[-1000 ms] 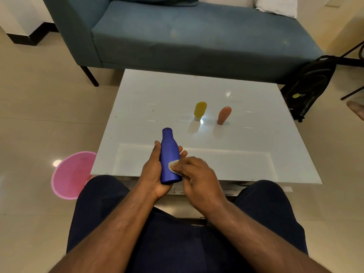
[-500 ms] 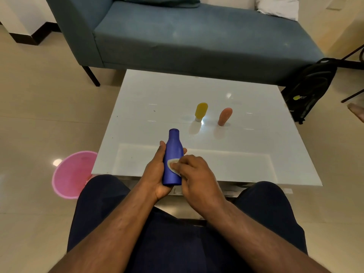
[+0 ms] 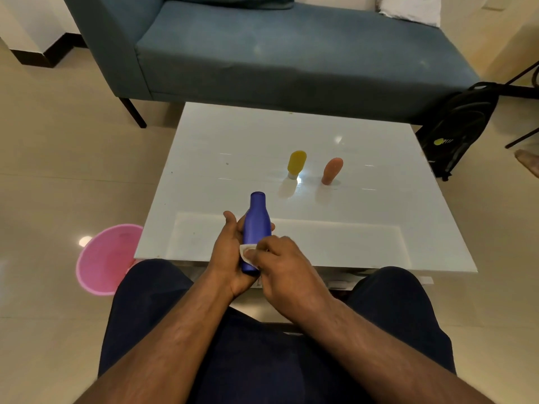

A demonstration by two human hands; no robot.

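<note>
My left hand (image 3: 230, 255) grips a blue bottle (image 3: 256, 225) from below, its neck pointing away from me over the near edge of the white table (image 3: 364, 228). With its fingertips my right hand (image 3: 284, 266) pinches a small white piece (image 3: 246, 253), a label or wipe, against the bottle's lower side. A yellow bottle (image 3: 296, 163) and an orange bottle (image 3: 332, 170) stand cap-down near the table's middle.
A blue-grey sofa (image 3: 291, 53) runs behind the table. A pink basin (image 3: 102, 258) lies on the floor at the left, beside my knee. A black backpack (image 3: 458, 123) leans at the right, with a dark stand leg (image 3: 522, 74) behind it.
The bottle's neck has swung from leaning left to more upright, and the bottle shifted slightly right. My right hand stays on the white piece low on the bottle.
</note>
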